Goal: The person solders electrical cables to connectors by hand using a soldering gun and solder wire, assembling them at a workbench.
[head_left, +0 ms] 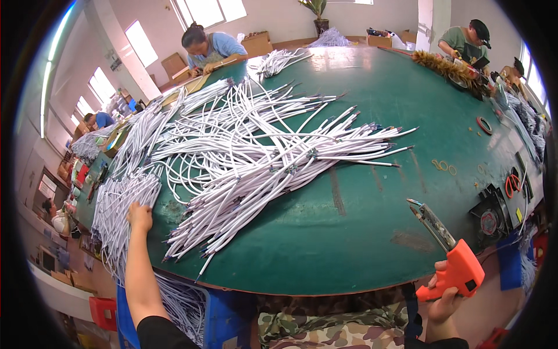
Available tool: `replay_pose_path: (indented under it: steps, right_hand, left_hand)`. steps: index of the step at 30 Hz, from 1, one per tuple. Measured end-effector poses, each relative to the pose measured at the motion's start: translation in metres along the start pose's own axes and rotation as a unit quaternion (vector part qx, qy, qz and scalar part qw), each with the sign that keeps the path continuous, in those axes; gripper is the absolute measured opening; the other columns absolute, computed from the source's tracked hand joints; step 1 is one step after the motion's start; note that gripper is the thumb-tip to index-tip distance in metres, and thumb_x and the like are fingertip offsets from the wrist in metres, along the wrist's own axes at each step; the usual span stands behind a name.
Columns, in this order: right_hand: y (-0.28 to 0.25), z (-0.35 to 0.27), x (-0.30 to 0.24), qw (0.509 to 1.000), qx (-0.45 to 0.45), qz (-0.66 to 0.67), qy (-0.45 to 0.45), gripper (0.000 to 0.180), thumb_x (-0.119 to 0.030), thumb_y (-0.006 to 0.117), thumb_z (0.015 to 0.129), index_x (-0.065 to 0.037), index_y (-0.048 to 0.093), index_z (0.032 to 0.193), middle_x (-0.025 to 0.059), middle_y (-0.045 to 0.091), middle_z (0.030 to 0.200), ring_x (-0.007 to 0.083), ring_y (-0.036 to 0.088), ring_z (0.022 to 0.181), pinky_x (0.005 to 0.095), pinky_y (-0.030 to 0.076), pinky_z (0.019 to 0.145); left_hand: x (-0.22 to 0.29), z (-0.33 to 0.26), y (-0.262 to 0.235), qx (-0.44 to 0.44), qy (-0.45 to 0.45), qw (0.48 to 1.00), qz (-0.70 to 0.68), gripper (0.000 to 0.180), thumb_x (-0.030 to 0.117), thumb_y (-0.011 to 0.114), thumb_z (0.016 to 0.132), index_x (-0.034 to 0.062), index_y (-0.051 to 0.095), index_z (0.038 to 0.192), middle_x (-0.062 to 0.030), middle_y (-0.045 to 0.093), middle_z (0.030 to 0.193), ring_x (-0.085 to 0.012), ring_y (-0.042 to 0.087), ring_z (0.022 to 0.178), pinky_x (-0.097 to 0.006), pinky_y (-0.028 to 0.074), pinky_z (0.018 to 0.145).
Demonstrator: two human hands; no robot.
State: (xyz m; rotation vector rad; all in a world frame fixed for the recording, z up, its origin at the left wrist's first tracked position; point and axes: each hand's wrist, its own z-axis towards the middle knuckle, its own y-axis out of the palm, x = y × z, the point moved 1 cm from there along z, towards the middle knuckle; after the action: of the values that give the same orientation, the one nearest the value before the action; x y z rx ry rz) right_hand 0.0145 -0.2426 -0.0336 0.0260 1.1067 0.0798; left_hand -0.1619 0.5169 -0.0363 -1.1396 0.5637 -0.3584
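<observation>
White cable bundles [244, 157] sprawl across the green table [360, 221].

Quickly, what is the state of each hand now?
Left hand: resting on white cables; grip cannot be told.
Right hand: closed, holding orange tool.

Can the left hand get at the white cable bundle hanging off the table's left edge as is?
Probably yes. The left hand already rests on the white cable bundle at the green table edge; nothing lies between them. The right hand holds the orange tool, well clear.
</observation>
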Motion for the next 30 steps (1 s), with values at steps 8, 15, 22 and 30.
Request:
replay_pose_path:
  steps: [8,15,22,30]
  right_hand:
    - [-0.007,-0.004,-0.001,1.000,0.006,0.020,-0.009,0.067,-0.050,0.054,0.093,0.006,0.040,0.127,0.0179,0.058,0.106,0.0126,0.057,0.067,0.0239,0.049,0.058]
    - [-0.030,-0.011,0.010,0.995,0.026,0.087,0.029,0.065,-0.050,0.057,0.092,0.004,0.042,0.125,0.0181,0.059,0.104,0.0136,0.058,0.066,0.0250,0.049,0.056]
    - [-0.052,-0.015,0.015,0.992,0.031,0.115,0.043,0.065,-0.048,0.059,0.091,0.005,0.043,0.124,0.0195,0.060,0.104,0.0144,0.059,0.067,0.0267,0.051,0.057]
    - [-0.075,-0.016,0.013,0.990,0.075,0.115,0.029,0.060,-0.045,0.057,0.094,0.004,0.043,0.124,0.0183,0.059,0.106,0.0139,0.058,0.066,0.0259,0.050,0.057]
  left_hand:
    - [0.266,-0.061,-0.187,0.048,0.320,0.847,-0.423,0.035,0.015,0.071,0.081,0.0034,0.062,0.113,-0.0136,0.065,0.097,-0.0278,0.062,0.089,-0.037,0.049,0.079]
    - [0.404,-0.065,-0.226,0.113,0.400,0.827,-0.379,0.030,0.016,0.067,0.081,0.0047,0.062,0.108,-0.0155,0.063,0.098,-0.0350,0.058,0.097,-0.043,0.047,0.084]
    - [0.521,-0.027,-0.179,0.011,0.484,0.852,-0.199,0.023,0.020,0.064,0.084,0.0074,0.067,0.103,-0.0150,0.065,0.102,-0.0347,0.059,0.102,-0.043,0.047,0.088]
    - [0.467,-0.006,-0.283,-0.112,0.482,0.783,-0.376,0.017,0.012,0.060,0.088,0.0006,0.066,0.100,-0.0064,0.064,0.087,-0.0148,0.059,0.082,-0.029,0.048,0.077]
